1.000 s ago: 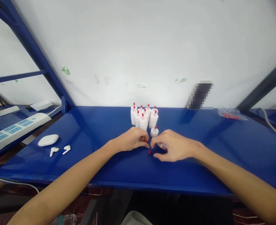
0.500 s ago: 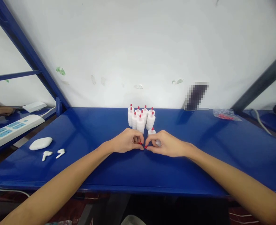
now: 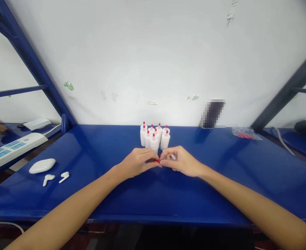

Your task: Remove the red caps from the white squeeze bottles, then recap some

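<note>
The fingertips of both my hands meet in front of the bottles. My left hand (image 3: pixel 136 162) pinches a small red cap (image 3: pixel 156 160) between thumb and forefinger. At the same red piece, the thumb and index finger of my right hand (image 3: pixel 183 161) are closed; the fingertips partly cover it. A small whitish, translucent tip (image 3: pixel 173 157) pokes out among my curled right fingers. Just beyond my hands stands a tight group of several white squeeze bottles (image 3: pixel 154 144) with red-tipped nozzles. Behind my right fingers a bit of white shows, mostly hidden.
On the left of the blue table (image 3: pixel 194 205) lie a white earbud case (image 3: pixel 42 166) and two earbuds (image 3: pixel 64 177). A power strip (image 3: pixel 15 149) rests beyond the left edge. A clear bag of red pieces (image 3: pixel 246 134) lies far right, near a blurred dark object (image 3: pixel 212 114).
My hands have come together, so the red pieces at their fingertips now meet. The single bottle near my right hand has become almost wholly hidden. The view has shifted slightly.
</note>
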A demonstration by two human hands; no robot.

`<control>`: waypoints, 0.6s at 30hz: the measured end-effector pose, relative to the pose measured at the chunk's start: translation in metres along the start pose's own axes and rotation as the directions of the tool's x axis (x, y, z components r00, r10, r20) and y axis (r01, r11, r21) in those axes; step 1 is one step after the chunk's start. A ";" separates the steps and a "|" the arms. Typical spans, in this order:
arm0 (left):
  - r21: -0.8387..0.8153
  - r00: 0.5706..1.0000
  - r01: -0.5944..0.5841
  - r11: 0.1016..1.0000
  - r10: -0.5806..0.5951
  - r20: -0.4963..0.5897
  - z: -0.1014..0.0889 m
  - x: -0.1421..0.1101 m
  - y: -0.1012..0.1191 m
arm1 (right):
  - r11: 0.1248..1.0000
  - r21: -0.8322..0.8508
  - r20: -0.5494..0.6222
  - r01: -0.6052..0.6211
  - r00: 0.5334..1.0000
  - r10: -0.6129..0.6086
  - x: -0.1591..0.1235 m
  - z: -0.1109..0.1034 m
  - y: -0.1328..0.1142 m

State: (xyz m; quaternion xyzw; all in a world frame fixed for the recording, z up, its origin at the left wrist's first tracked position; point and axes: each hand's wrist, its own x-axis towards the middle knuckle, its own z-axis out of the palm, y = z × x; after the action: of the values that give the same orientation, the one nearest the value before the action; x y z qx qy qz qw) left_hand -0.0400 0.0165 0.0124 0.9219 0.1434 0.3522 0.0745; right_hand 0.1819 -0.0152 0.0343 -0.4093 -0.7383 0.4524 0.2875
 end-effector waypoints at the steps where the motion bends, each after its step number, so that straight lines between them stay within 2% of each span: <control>1: 0.016 1.000 -0.009 1.000 0.008 0.027 -0.001 0.000 0.000 | 1.000 -0.016 -0.005 0.006 1.000 -0.006 0.000 0.000 0.000; 4: 0.079 0.996 -0.036 0.996 0.029 0.089 -0.002 0.002 0.002 | 0.995 -0.079 -0.005 0.053 0.999 -0.053 0.000 0.000 0.002; 6: 0.104 0.995 -0.056 0.993 0.047 0.093 -0.002 0.002 0.002 | 0.978 -0.162 -0.022 0.130 0.991 -0.135 -0.001 -0.001 0.003; 8: 0.117 0.996 -0.063 0.991 0.055 0.072 -0.002 0.003 0.002 | 0.926 -0.306 -0.046 0.222 0.968 -0.247 -0.003 -0.002 0.002; 10: 0.134 0.998 -0.059 0.989 0.054 0.046 -0.002 0.003 0.003 | 0.849 -0.466 -0.041 0.251 0.952 -0.304 -0.005 0.000 0.001; 14: 0.189 0.996 -0.081 0.979 0.075 0.039 0.003 0.002 0.007 | 0.747 -0.644 -0.020 0.163 0.973 -0.230 -0.009 0.010 -0.002; 18: 0.246 0.992 -0.129 0.961 0.125 0.033 0.009 0.003 0.011 | 0.742 -0.651 0.010 0.157 0.980 -0.198 -0.011 0.020 -0.004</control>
State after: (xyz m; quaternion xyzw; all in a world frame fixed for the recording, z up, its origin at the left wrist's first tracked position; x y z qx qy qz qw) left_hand -0.0298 0.0070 0.0101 0.9342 0.1261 0.3277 -0.0626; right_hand 0.1703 -0.0343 0.0288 -0.4248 -0.8756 0.1269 0.1919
